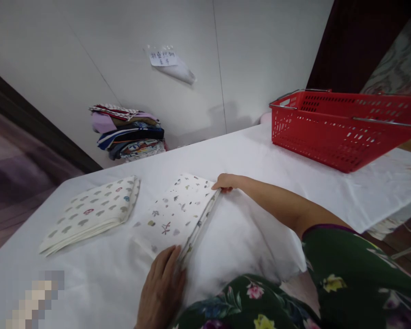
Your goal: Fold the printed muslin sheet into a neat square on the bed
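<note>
A folded white cloth with small plant prints (181, 205) lies on the white-covered table in the middle. My right hand (225, 182) pinches its far right corner between thumb and fingers. At the near edge of the same cloth is my left hand (164, 281), its fingers together around the fold, the thumb partly hidden. Left of it rests another folded cloth with grey heart prints (96, 208), which neither hand touches.
A red plastic basket (329, 132) stands at the back right of the table (260, 155). Behind the table's far edge, a stack of folded fabrics (133, 132) sits against the wall. A paper sign (164, 58) hangs above. The lower left corner is pixelated.
</note>
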The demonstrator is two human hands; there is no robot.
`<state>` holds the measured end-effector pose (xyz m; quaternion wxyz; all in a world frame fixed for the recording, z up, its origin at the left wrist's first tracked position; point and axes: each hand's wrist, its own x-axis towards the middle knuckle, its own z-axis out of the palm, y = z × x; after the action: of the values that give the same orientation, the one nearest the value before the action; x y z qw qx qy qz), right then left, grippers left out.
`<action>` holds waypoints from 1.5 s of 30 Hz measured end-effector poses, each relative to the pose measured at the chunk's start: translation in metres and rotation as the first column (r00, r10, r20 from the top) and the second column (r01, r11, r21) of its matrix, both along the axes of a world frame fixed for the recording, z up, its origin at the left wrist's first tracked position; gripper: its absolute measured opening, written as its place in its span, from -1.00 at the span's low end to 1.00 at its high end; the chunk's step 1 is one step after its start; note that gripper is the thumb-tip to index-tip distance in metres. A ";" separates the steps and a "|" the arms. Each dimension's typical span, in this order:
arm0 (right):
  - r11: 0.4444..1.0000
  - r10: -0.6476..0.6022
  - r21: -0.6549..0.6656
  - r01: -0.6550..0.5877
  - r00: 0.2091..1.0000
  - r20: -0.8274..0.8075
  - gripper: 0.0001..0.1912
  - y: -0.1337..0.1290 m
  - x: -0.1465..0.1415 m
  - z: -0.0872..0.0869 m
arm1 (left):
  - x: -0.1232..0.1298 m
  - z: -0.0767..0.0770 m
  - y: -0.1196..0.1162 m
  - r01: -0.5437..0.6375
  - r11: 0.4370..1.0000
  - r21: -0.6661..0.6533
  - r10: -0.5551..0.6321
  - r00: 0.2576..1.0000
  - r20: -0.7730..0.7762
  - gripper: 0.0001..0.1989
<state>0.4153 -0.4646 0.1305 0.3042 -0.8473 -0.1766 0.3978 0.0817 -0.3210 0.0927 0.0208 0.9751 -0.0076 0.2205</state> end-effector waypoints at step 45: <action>0.997 0.008 0.075 -0.014 0.997 0.076 -0.74 0.001 0.000 -0.015 | -0.015 0.014 0.003 -0.079 0.960 -0.267 0.089 0.996 0.025 -0.56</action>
<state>0.4155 -0.4635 0.1155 0.3271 -0.8486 -0.2075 0.3604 0.0672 -0.3179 0.1071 0.1421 0.9588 0.0631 0.2378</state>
